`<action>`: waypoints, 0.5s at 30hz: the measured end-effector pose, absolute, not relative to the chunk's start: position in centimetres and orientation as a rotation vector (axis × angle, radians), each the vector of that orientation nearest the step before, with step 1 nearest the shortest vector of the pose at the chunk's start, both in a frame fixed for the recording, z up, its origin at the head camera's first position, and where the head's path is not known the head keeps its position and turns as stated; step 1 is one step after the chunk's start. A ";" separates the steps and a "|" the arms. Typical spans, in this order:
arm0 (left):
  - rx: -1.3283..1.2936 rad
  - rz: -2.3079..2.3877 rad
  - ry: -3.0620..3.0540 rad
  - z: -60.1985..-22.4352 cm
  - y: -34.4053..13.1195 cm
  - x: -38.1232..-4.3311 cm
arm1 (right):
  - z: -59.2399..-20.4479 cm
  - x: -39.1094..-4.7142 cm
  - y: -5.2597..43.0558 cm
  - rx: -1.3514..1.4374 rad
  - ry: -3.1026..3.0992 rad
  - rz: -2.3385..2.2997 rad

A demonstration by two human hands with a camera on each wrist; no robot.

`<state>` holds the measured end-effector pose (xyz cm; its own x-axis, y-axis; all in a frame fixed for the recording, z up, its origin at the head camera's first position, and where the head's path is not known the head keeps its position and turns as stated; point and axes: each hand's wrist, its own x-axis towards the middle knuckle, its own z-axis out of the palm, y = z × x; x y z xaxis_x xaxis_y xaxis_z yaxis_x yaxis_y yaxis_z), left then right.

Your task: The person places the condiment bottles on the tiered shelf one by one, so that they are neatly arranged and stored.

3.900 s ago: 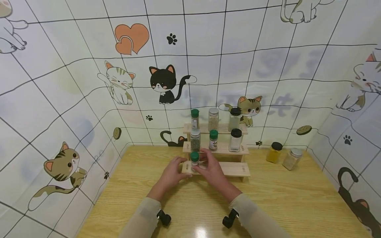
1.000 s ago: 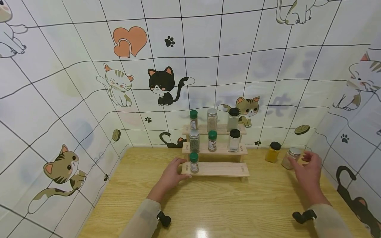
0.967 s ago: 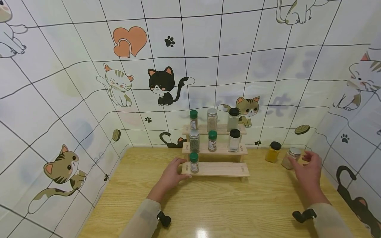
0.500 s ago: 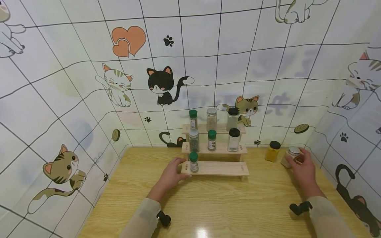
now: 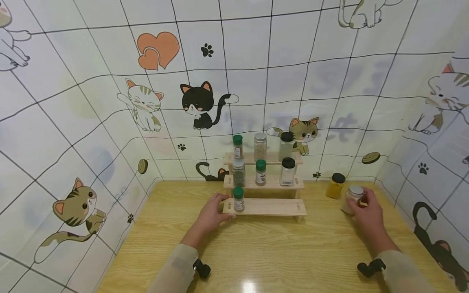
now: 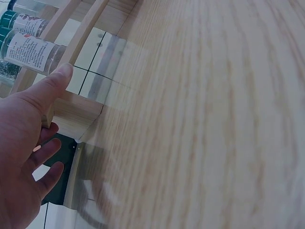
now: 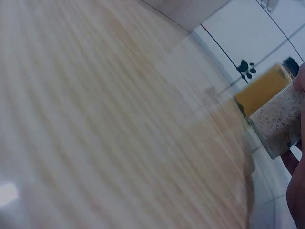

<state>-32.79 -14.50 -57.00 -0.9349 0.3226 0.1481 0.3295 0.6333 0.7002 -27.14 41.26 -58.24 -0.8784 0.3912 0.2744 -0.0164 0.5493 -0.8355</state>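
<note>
My right hand (image 5: 370,215) grips a squarish clear spice jar (image 5: 349,202) with a silver lid, at the table's right side. In the right wrist view this jar (image 7: 279,119) shows speckled pale contents and appears lifted and a little tilted. Just behind it stands a yellow spice jar (image 5: 335,189) with a black lid. My left hand (image 5: 212,213) holds the left end of a three-step wooden spice rack (image 5: 275,207); in the left wrist view the thumb (image 6: 62,74) lies on the front edge. A small green-lidded spice bottle (image 5: 238,200) stands at the left of the bottom step.
On the middle step stand a silver-lidded jar of herbs (image 5: 239,174), a green-lidded bottle (image 5: 260,173) and a black-lidded jar (image 5: 287,172). Several more stand on the top step (image 5: 272,156). A cat-patterned tile sheet (image 5: 253,81) rises behind the wooden table (image 5: 278,252).
My right hand left the green-lidded bottle, went to the right and took hold of the silver-lidded jar, which has now shifted slightly toward me and left. The left hand stays on the rack.
</note>
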 end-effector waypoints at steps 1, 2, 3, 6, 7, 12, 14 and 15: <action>-0.565 -1.216 -2.832 -57.0 -14.5 -32.8 | -58.2 -26.9 41.0 -0.284 -2.360 1.285; -0.565 -1.219 -2.832 -57.0 -14.5 -32.8 | -58.0 -26.7 40.7 -0.262 -2.359 1.294; -0.564 -1.218 -2.832 -57.0 -14.5 -32.8 | -57.9 -26.5 40.3 -0.234 -2.354 1.294; -0.562 -1.211 -2.831 -57.0 -14.6 -32.8 | -57.2 -26.1 39.0 -0.138 -2.332 1.280; -0.561 -1.208 -2.832 -57.0 -14.6 -32.7 | -57.0 -26.0 38.5 -0.103 -2.325 1.268; -0.568 -1.201 -2.830 -56.8 -14.6 -32.6 | -55.8 -25.8 36.2 0.050 -2.290 1.235; -0.570 -1.203 -2.830 -56.7 -14.6 -32.6 | -55.3 -25.7 35.2 0.092 -2.272 1.249; -0.571 -1.201 -2.831 -56.7 -14.6 -32.6 | -55.0 -25.7 34.7 0.112 -2.263 1.262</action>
<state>-32.59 -14.55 -56.69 -0.9332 0.3254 0.1527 0.3359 0.6386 0.6924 -25.66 34.74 -55.01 -0.8500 0.1841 0.4936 -0.3233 0.5574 -0.7647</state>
